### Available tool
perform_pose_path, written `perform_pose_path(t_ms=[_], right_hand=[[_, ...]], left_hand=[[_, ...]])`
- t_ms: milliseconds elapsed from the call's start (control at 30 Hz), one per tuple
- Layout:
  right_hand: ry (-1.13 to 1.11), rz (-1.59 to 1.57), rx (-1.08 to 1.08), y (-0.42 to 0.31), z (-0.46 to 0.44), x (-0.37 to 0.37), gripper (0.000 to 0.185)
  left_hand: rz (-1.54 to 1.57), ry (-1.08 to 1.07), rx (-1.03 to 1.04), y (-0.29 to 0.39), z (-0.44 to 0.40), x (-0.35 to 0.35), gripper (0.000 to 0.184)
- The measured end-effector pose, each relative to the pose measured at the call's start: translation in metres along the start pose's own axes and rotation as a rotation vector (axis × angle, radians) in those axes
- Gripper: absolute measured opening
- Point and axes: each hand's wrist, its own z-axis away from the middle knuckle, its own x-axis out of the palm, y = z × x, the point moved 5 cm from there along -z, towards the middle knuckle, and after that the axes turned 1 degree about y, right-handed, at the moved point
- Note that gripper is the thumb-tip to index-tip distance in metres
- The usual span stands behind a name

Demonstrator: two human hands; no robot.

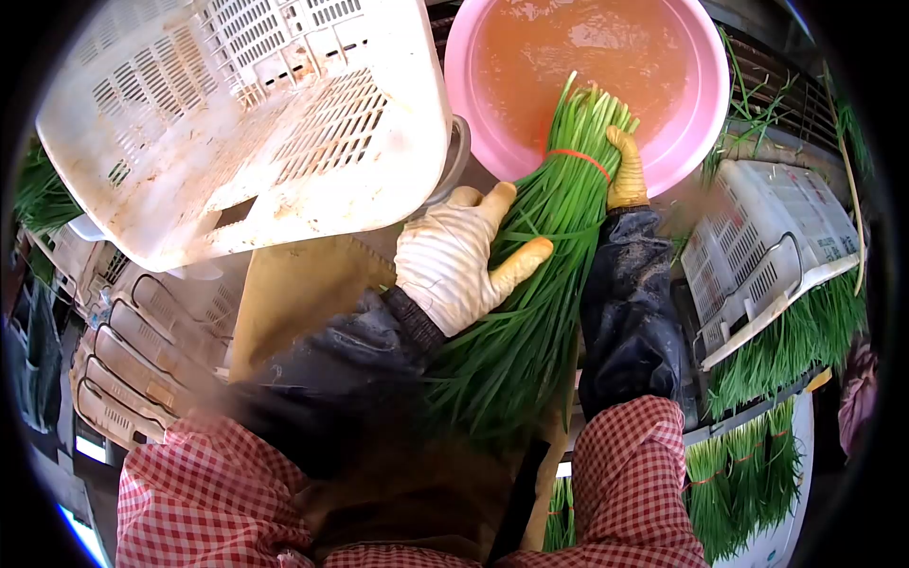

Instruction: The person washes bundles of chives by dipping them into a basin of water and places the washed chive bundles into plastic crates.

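A thick bundle of long green leafy stalks, tied near its top with a red band, slants across the middle, its cut ends over the rim of a pink basin of brown water. My right hand, in a yellow-and-white glove, grips the bundle's right side near the band; its fingers are mostly behind the stalks. My left hand, gloved too, rests against the bundle's left side with thumb and fingers apart. The leaves hang down toward my lap.
A big dirty white crate fills the upper left. More stacked crates are at the lower left. On the right, a tilted crate lies by green stalks, with banded bundles below. Part of a person's sleeve shows at the far right.
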Motion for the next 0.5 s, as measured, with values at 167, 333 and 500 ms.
perform_pose_path(t_ms=[167, 333, 500], right_hand=[[-0.104, -0.177, -0.113, -0.018, 0.037, 0.021, 0.034], [0.003, 0.088, -0.22, -0.01, 0.001, 0.054, 0.035], [0.301, 0.621, -0.161, -0.01, -0.125, -0.044, 0.047]], left_hand=[[0.156, 0.247, 0.115, -0.022, -0.017, 0.025, 0.099], [1.383, -0.356, -0.336, -0.041, -0.007, 0.096, 0.108], [1.304, -0.176, -0.479, -0.054, -0.005, 0.107, 0.093]])
